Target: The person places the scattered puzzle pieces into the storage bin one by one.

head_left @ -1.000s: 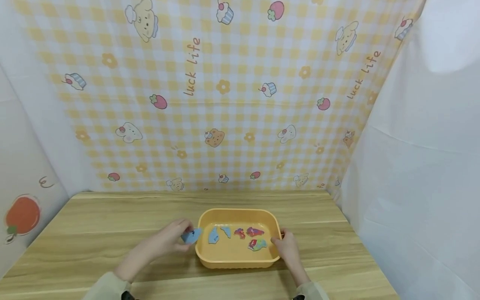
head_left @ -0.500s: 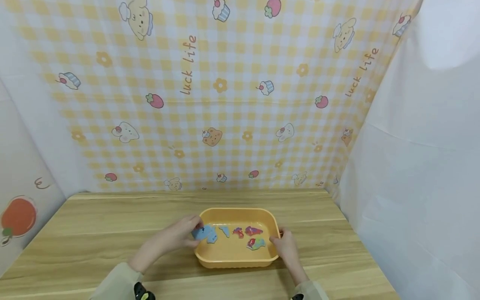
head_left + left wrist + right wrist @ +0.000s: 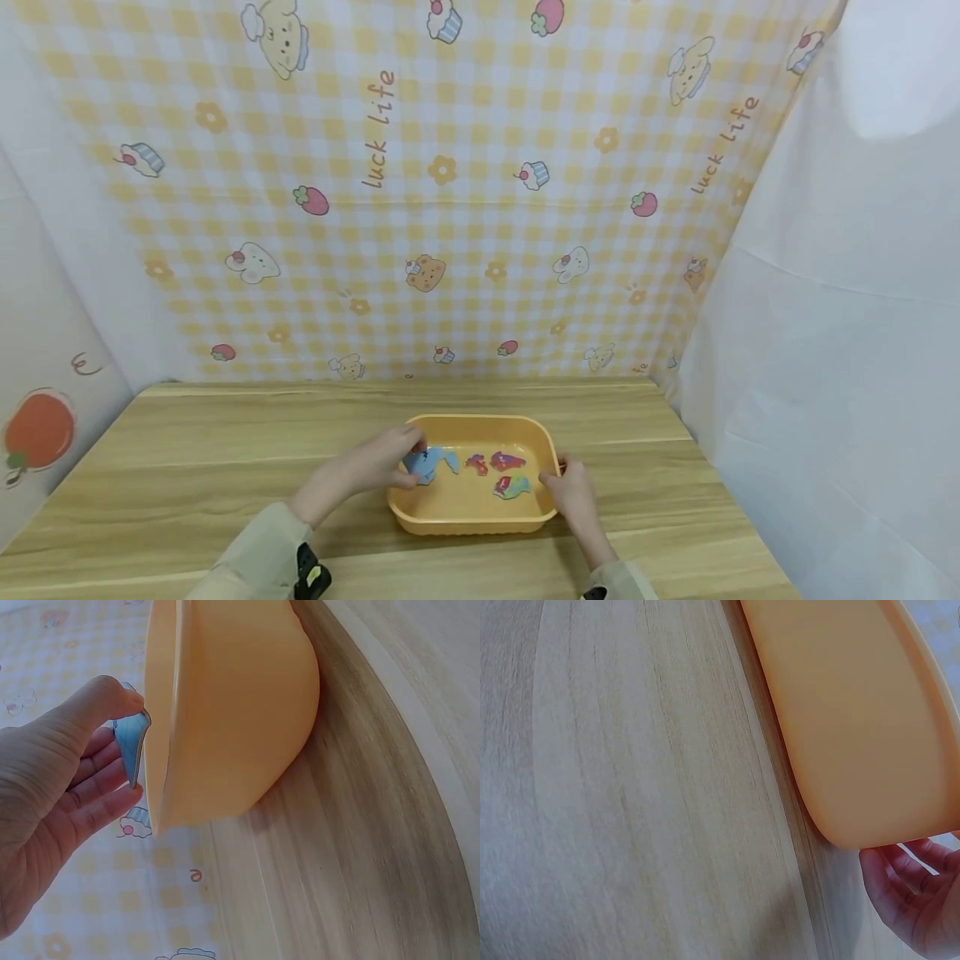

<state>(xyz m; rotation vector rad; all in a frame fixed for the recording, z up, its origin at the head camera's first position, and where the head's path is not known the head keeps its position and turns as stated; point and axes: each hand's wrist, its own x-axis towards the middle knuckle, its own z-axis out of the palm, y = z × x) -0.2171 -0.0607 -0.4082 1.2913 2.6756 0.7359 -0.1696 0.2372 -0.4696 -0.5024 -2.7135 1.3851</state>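
My left hand [image 3: 384,462] reaches over the left rim of a shallow yellow plastic tray [image 3: 468,528]. Thumb and fingers pinch a flat blue piece with uneven edges [image 3: 131,741], dark marks on its face. In the head view it overlaps another blue piece lying inside. A narrow blue piece [image 3: 452,462] lies just to its right. Farther right are a small red piece [image 3: 477,465], a red and purple piece [image 3: 507,461] and a red, yellow and green one [image 3: 513,487]. My right hand [image 3: 577,497] grips the tray's right end, thumb at the rim, fingers outside.
The tray stands on a wood-grain table [image 3: 262,450]. A yellow checked cloth with cartoon prints [image 3: 465,225] hangs behind the table's back edge. White cloth [image 3: 840,333] hangs along the right side.
My left hand has moved right, carrying the blue piece from beside the tray to over its left part, where it now overlaps the other blue piece. The right hand keeps its place.
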